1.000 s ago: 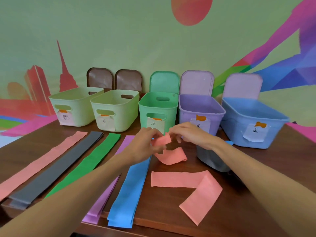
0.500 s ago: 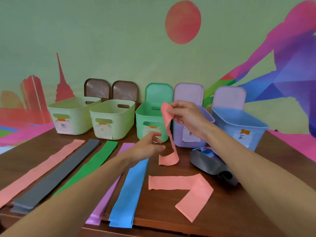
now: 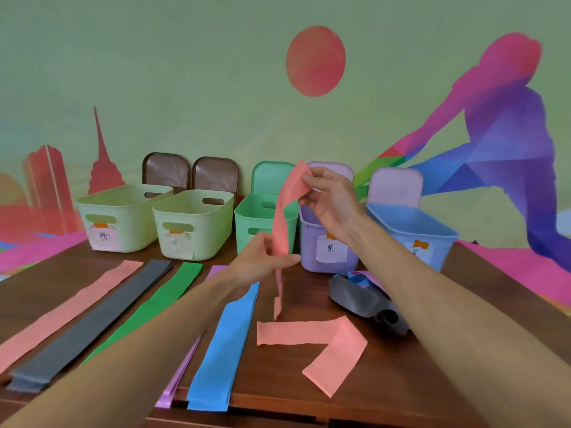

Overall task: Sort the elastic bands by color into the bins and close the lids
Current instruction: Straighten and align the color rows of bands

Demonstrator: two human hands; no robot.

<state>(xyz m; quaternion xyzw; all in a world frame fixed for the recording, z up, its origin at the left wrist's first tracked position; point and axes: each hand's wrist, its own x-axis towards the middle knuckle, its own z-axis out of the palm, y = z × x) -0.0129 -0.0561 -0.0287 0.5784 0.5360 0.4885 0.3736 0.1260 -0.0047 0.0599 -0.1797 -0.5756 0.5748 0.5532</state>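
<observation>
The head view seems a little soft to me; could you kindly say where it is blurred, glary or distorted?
Head view: light soft and even, no hard shadows; mild sheen on the brown lids; the left hand and the salmon band it pinches are slightly smeared, the right hand sharper; forearms balloon toward the bottom corners from wide-angle stretch.

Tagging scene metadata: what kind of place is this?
Probably an indoor activity or recreation room set up for a sorting exercise: a bright sports mural covers the wall, and a wooden table carries a row of labelled bins.
</observation>
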